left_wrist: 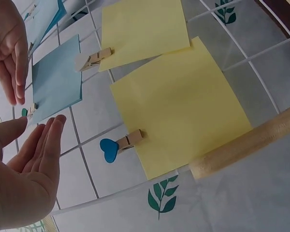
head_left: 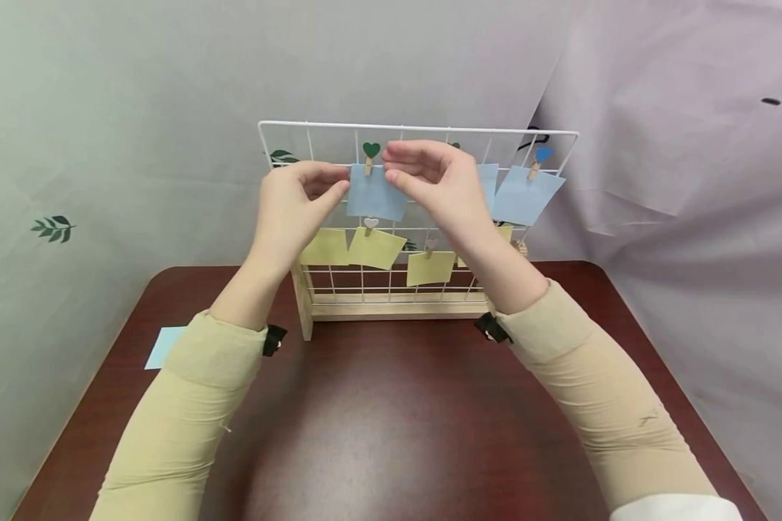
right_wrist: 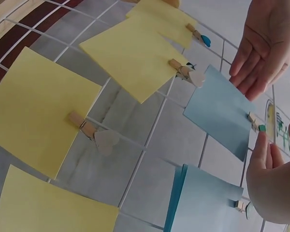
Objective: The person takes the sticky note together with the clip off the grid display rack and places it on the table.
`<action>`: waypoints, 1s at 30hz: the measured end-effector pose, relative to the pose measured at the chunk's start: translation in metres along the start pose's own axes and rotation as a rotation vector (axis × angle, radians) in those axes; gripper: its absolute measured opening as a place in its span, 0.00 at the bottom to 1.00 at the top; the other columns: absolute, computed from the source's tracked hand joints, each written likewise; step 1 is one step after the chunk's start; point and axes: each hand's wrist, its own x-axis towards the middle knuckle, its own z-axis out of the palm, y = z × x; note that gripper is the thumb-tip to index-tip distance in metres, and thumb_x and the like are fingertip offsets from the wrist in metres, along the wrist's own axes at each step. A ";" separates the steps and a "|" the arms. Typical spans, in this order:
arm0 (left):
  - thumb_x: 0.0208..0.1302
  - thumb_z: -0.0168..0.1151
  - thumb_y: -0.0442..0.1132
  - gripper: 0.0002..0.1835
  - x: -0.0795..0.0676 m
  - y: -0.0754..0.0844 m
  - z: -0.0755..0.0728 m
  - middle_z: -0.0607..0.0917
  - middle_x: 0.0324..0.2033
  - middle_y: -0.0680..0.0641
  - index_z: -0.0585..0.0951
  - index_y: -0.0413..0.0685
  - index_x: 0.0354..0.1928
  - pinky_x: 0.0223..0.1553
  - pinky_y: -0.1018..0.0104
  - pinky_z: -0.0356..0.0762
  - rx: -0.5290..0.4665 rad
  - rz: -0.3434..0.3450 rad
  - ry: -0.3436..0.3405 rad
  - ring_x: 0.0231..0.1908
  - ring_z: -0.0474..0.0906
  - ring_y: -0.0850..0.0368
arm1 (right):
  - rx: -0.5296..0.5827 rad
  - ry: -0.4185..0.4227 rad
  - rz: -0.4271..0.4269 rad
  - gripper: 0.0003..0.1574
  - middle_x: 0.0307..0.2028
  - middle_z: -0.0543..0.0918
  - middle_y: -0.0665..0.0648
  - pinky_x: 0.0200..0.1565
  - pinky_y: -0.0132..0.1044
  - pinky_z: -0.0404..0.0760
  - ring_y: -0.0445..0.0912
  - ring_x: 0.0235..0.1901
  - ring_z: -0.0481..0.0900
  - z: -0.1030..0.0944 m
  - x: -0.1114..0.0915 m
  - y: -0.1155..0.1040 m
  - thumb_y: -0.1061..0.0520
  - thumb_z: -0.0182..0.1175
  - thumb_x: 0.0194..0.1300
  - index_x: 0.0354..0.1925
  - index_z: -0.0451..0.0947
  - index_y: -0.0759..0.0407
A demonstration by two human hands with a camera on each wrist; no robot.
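Observation:
A blue paper note (head_left: 376, 194) hangs from the top part of a white wire grid (head_left: 423, 130), held by a small wooden clothespin with a green heart (head_left: 371, 150). My left hand (head_left: 293, 206) is at the note's left edge, fingers and thumb apart and relaxed. On the opposite side, my right hand (head_left: 446, 184) has its fingertips close to the clothespin and the note's right edge. Neither hand grips anything. In the right wrist view the clothespin (right_wrist: 253, 122) sits on the blue note (right_wrist: 221, 111) between both hands.
Yellow notes (head_left: 376, 248) hang lower on the grid from heart clothespins. Another blue note (head_left: 528, 195) with a blue-heart clothespin hangs at right. The grid stands in a wooden base (head_left: 397, 311) on a dark red table (head_left: 378, 420). Light blue paper (head_left: 161, 347) lies at left.

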 end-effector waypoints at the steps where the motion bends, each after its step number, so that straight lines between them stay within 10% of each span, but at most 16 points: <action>1: 0.73 0.68 0.35 0.12 0.000 0.000 0.001 0.93 0.50 0.39 0.90 0.40 0.54 0.51 0.73 0.87 0.005 -0.001 0.004 0.48 0.91 0.49 | -0.001 0.001 -0.004 0.23 0.57 0.88 0.67 0.63 0.35 0.85 0.46 0.55 0.89 0.001 0.000 0.000 0.67 0.69 0.70 0.62 0.82 0.70; 20: 0.71 0.70 0.35 0.11 0.005 0.000 0.009 0.93 0.47 0.39 0.90 0.39 0.51 0.54 0.57 0.89 0.066 0.035 0.026 0.47 0.92 0.46 | -0.072 0.025 0.034 0.30 0.66 0.84 0.62 0.64 0.34 0.84 0.50 0.65 0.85 0.013 0.001 -0.007 0.67 0.68 0.69 0.68 0.78 0.67; 30: 0.69 0.70 0.31 0.06 0.009 -0.003 0.016 0.94 0.41 0.38 0.91 0.36 0.45 0.40 0.80 0.81 0.056 0.094 0.102 0.40 0.92 0.47 | -0.048 0.083 0.071 0.30 0.68 0.82 0.62 0.64 0.32 0.84 0.49 0.64 0.85 0.024 0.005 -0.009 0.67 0.67 0.71 0.69 0.77 0.67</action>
